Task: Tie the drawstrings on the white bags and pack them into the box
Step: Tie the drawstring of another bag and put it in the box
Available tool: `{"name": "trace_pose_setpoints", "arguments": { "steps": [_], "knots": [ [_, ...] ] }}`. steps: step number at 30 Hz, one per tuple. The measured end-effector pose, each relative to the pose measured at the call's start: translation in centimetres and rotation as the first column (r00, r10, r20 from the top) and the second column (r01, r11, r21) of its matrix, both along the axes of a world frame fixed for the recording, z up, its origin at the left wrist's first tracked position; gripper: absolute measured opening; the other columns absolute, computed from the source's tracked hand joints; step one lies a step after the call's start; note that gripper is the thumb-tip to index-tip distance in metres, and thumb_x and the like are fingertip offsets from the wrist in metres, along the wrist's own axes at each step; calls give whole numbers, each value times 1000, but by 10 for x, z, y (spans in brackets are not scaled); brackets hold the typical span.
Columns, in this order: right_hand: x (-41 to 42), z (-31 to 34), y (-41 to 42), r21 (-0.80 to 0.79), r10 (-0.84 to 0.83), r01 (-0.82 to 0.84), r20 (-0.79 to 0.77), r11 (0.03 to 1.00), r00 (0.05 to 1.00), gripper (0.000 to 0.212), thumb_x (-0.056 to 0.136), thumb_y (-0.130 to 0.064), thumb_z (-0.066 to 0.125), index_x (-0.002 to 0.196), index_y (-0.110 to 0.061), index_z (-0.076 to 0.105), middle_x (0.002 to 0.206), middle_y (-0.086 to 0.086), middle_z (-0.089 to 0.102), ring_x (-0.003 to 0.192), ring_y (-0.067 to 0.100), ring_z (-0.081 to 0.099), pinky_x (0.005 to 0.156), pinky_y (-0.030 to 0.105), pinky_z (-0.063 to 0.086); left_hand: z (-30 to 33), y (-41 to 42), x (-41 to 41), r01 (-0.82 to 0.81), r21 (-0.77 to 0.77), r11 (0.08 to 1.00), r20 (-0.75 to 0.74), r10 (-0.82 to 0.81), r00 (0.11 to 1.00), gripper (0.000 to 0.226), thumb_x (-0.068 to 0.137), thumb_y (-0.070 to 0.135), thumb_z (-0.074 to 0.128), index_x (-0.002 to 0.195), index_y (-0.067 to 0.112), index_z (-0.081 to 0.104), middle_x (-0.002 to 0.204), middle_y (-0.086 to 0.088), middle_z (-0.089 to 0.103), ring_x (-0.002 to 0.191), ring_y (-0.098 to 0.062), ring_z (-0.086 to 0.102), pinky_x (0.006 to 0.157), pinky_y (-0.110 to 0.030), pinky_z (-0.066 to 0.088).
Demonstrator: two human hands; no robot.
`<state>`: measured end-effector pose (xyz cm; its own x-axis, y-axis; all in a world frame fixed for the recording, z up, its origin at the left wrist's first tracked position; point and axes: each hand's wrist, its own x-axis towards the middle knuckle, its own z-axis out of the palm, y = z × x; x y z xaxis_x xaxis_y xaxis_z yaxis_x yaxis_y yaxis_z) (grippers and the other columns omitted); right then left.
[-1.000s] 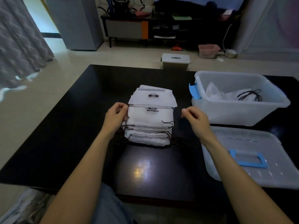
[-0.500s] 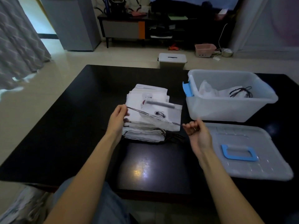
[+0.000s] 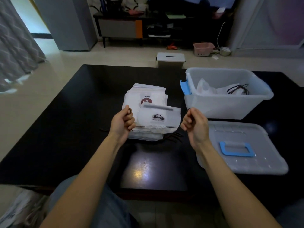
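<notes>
White bag [image 3: 158, 116] held up just above the stack of bags [image 3: 146, 102], near the middle of the black table [image 3: 65, 129]. Soft cloth, flat and roughly square, mouth edge gathered into puckers along the near side. Dark printed logo on its face, too blurred to read; grey strip along the far edge also blurred.

Left hand [image 3: 121, 123]: fingers curled, pinching the dark drawstring [image 3: 171, 127] at the bag's left side. Right hand [image 3: 195, 124]: fingers curled likewise, pinching the same cord at the right. Cord runs taut between the two fists along the gathered edge.

Stack beneath: white, flat bags, edges uneven, loose dark cords trailing out at the near right. Top bag of the stack shows a dark red round emblem with the word "broun" printed above it, read upside down from this side.

Box [image 3: 230, 104] stands to the right of the stack: translucent plastic, rectangular, rounded corners, blue latch [image 3: 185, 86] on its left end. Inside, white bags with a tangle of dark cords. Lid [image 3: 246, 165] lies flat on the table in front of the box, translucent, ribbed, with a blue handle.
</notes>
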<state>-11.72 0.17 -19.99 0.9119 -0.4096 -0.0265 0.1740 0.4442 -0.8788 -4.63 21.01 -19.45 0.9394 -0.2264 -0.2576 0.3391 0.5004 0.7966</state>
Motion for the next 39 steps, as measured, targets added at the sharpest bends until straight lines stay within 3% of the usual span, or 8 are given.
{"name": "trace_pose_setpoints", "arguments": {
  "steps": [9,14,18,20,23,30,35,39],
  "knots": [
    [-36,-22,-22,-237,-20,-10,-126,971,992,35,97,-7,44,62,-10,44,49,-4,29,43,7,23,41,18,20,-2,11,0,-45,351,935,-29,59,998,33,97,18,46,64,16,42,46,8,29,36,-4,21,36,-17,16],
    [-48,14,-16,-467,127,-231,-243,854,962,29,96,-22,50,74,-7,62,53,-4,52,46,8,42,46,23,37,12,5,-19,76,520,851,194,-204,960,31,98,21,46,68,13,46,52,6,35,43,-7,29,44,-19,27],
    [-39,47,-4,-200,353,-379,-154,904,923,46,88,-44,42,104,-7,63,92,6,70,65,14,62,59,27,53,24,7,-44,137,702,699,343,-501,795,27,95,26,51,84,5,63,88,1,63,78,-8,59,77,-22,47],
    [-25,49,6,-109,342,-368,-200,923,918,31,97,-28,43,115,-7,58,111,10,66,65,15,63,57,27,53,30,11,-53,-84,831,550,467,-607,643,28,89,41,53,79,17,63,103,8,57,95,2,52,85,-8,38],
    [-14,42,20,-248,364,-493,-424,834,829,31,92,3,40,121,-4,50,121,13,57,59,14,61,53,24,54,51,15,-61,-350,859,374,511,-678,529,40,86,55,38,77,21,57,81,9,55,81,-4,52,71,-16,41],
    [-20,37,32,-490,559,-695,-417,526,717,43,87,-1,55,128,-12,51,118,1,59,61,5,61,58,20,49,84,-20,-48,-309,834,458,550,-632,547,21,94,33,54,89,16,63,70,0,60,66,-16,54,63,-27,43],
    [-23,39,32,-521,470,-574,-332,631,818,20,99,-21,46,100,-17,65,93,-2,73,54,4,55,49,15,44,69,-46,-21,-323,830,455,556,-622,552,15,93,31,54,98,20,63,91,6,63,85,-9,58,78,-28,50],
    [-23,39,20,-546,397,-541,-368,640,841,28,102,-21,39,103,-8,64,93,3,73,54,7,54,47,16,41,38,-38,-7,-350,875,335,480,-506,716,25,95,36,51,111,18,56,113,4,56,98,-6,52,80,-22,40]
  ]
}}
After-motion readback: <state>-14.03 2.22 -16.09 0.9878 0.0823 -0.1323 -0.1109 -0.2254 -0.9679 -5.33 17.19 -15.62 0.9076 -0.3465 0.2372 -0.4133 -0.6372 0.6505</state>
